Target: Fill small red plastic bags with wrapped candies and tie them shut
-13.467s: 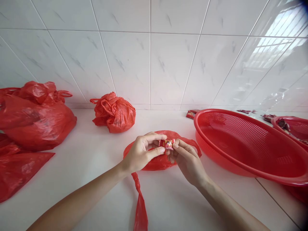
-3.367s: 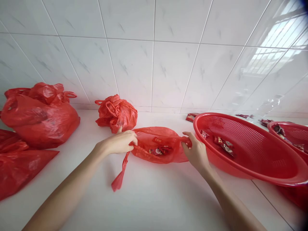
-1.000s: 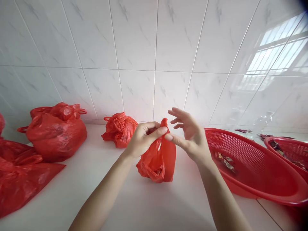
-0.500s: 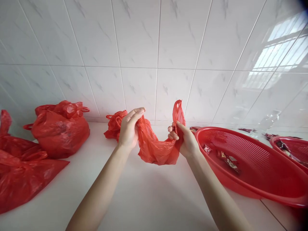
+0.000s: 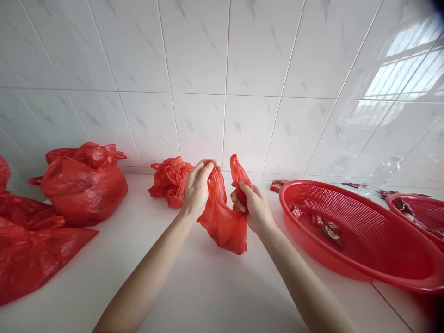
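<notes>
Bag (image 5: 225, 229) in hands (image 5: 197, 192), cntr (image 5: 215, 289) room nearside, basket rim (image 5: 282, 196) R

- held bag (image 5: 227, 226): red, semi-transp.
- small bag nr wall (image 5: 171, 182), big bag (image 5: 85, 192), L-edge bag (image 5: 31, 256): all red
- lg. basket (image 5: 385, 236): red, perforated patt.
- packets (image 5: 328, 229): red w/ pale print
- bottle (image 5: 385, 172): clear
- tabletop (image 5: 156, 286): plain white
- wall tiles (image 5: 194, 51): white, grey diag. streaks
</notes>
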